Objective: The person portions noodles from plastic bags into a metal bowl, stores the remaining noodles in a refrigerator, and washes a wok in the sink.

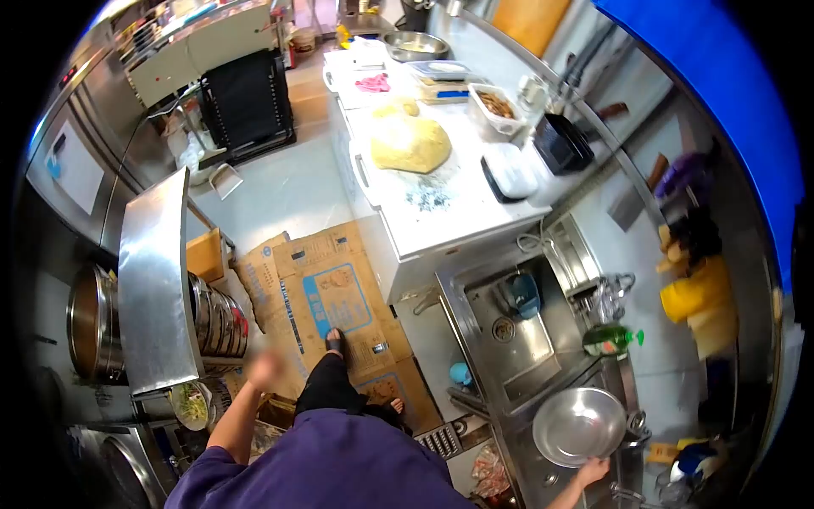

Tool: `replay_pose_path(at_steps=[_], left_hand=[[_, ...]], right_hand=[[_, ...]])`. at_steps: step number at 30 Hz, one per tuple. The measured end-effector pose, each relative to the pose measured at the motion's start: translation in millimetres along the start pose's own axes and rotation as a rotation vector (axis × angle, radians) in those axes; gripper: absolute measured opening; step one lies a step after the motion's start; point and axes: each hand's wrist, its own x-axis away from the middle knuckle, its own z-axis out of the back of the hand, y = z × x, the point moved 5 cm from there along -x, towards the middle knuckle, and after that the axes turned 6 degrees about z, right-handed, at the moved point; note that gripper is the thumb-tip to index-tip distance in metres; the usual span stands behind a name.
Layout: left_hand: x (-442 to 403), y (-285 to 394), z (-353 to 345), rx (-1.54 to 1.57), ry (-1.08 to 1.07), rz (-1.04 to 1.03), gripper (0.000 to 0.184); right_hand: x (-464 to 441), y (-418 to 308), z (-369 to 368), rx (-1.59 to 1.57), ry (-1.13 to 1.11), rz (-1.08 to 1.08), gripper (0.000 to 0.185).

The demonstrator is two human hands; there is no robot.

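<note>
My right hand (593, 470) grips the near rim of a wide, shiny metal bowl (580, 424). The bowl is over the steel counter beside the sink, with its bare inside facing up; whether it rests there or is lifted, I cannot tell. My left hand (265, 370) hangs out to the left above the cardboard, near stacked metal pots (222, 318). Motion smears its fingers, and nothing held shows. Just beyond the bowl lies a green bottle (607, 340). A blue plastic scoop or cup (524, 295) sits in the steel sink (519, 373).
Flattened cardboard (365, 246) covers the floor underfoot. Ahead, a white worktop (407, 225) bears a large yellow dough-like mound (411, 144), a tub of brown pieces (496, 110) and lidded boxes. A steel shelf (154, 271) stands left. Knives and gloves (704, 293) hang right.
</note>
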Motion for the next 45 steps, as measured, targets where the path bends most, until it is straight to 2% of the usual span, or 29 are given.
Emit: replay_pose_path(at_steps=[1, 2, 3, 4, 5, 6, 7, 9, 10, 11, 13, 15, 17, 19, 21, 25, 27, 28, 30, 31, 32, 33, 34, 35, 37, 39, 42, 43, 45], left_hand=[[-6.4, 17.4, -0.7, 0.019, -0.022, -0.001, 0.036], [-37.0, 10.7, 6.0, 0.029, -0.019, -0.006, 0.036], [-83.1, -6.9, 8.7, 0.161, -0.121, -0.056, 0.018], [-114.9, -4.1, 14.0, 0.291, -0.224, -0.106, 0.015], [-102.8, 33.0, 11.7, -0.285, -0.098, -0.322, 0.015], [-103.3, 54.6, 11.3, -0.067, -0.071, -0.042, 0.018], [-127.1, 71.1, 14.4, -0.198, -0.081, -0.11, 0.027], [-145.7, 131.9, 21.0, -0.126, -0.146, -0.166, 0.036], [-142.8, 176.9, 27.0, -0.208, -0.174, -0.223, 0.037], [-140.2, 225.1, 32.4, -0.283, -0.202, -0.269, 0.038], [-138.6, 312.8, 40.3, -0.126, -0.283, -0.328, 0.042], [-123.5, 408.7, 48.3, -0.085, -0.386, -0.343, 0.045], [-131.4, 481.2, 55.5, -0.056, -0.474, -0.32, 0.046], [-152.8, 525.8, 62.4, -0.02, -0.562, -0.295, 0.047], [-185.2, 564.9, 67.9, -0.008, -0.532, -0.293, 0.047], [-285.4, 593.4, 89.2, 0.172, -0.296, -0.232, 0.032], [-328.2, 616.2, 102.5, 0.303, -0.214, -0.18, 0.029], [-351.5, 623.6, 112.7, 0.339, -0.178, -0.178, 0.03], [-397.1, 659.5, 142.6, 0.373, -0.113, -0.224, 0.031], [-411.3, 662.8, 164.0, 0.389, 0.035, -0.172, 0.028], [-429.0, 685.2, 177.6, 0.41, 0.169, -0.13, 0.026], [-412.6, 733.3, 181.1, 0.371, 0.135, -0.116, 0.023], [-440.7, 740.7, 202.4, 0.35, 0.177, -0.132, 0.022], [-467.2, 748.3, 221.6, 0.329, 0.217, -0.141, 0.021], [-477.6, 801.4, 226.8, 0.382, 0.175, -0.202, 0.021], [-521.8, 845.6, 234.1, 0.362, 0.152, -0.2, 0.023], [-602.2, 902.0, 228.7, 0.269, 0.073, -0.113, 0.024], [-660.7, 907.5, 231.1, 0.234, 0.092, -0.076, 0.024], [-702.4, 969.3, 201.9, 0.188, -0.104, -0.067, 0.032]], right_hand=[[12.4, -8.2, -28.3, -0.336, 0.013, -0.037, 0.03], [33.9, -47.4, -54.4, -0.434, -0.064, -0.302, 0.024], [59.5, -115.5, -80.2, -0.529, -0.142, -0.567, 0.019], [78.1, -151.3, -114.3, -0.653, -0.152, -0.639, 0.02], [99.5, -184.7, -151.1, -0.778, -0.162, -0.715, 0.022], [118.3, -225.7, -179.4, -0.817, -0.213, -0.763, 0.023], [134.9, -273.4, -212.1, -0.868, -0.261, -0.808, 0.023], [168.3, -381.4, -269.1, -1.014, -0.427, -0.831, 0.025], [179.9, -459.9, -278.9, -1.016, -0.47, -0.826, 0.026], [190.4, -508.5, -305.0, -1.095, -0.549, -0.793, 0.027], [203.7, -601.1, -347.6, -1.087, -0.728, -0.72, 0.03], [217.2, -702.0, -385.3, -1.146, -0.796, -0.599, 0.031], [235.5, -779.9, -421.2, -1.177, -0.879, -0.6, 0.035], [254.5, -832.1, -472.4, -1.14, -0.951, -0.484, 0.027], [275.7, -874.3, -527.6, -1.108, -1.045, -0.481, 0.025], [288.0, -968.8, -626.3, -1.008, -1.094, -0.131, 0.017], [282.0, -1025.5, -672.3, -0.983, -1.188, -0.096, 0.018], [288.7, -1028.4, -735.2, -0.926, -1.234, 0.166, 0.019], [280.1, -1091.9, -800.8, -1.067, -1.3, -0.04, 0.023], [279.8, -1111.8, -834.3, -1.083, -1.311, -0.154, 0.023], [271.9, -1136.2, -874.2, -1.108, -1.312, -0.14, 0.023], [253.2, -1162.1, -912.1, -0.871, -1.158, 0.203, 0.029], [237.3, -1184.6, -944.3, -0.617, -0.974, 0.517, 0.038], [218.1, -1211.4, -971.3, -0.624, -0.97, 0.531, 0.038], [173.4, -1258.9, -1021.4, -0.356, -0.797, 0.605, 0.058], [149.1, -1282.3, -1090.4, -0.299, -0.654, 0.671, 0.062], [153.5, -1289.5, -1119.9, -0.039, -0.636, 0.787, 0.042], [158.5, -1289.6, -1133.1, -0.104, -0.6, 0.74, 0.034], [171.6, -1283.7, -1146.4, -0.238, -0.566, 0.575, 0.023]])
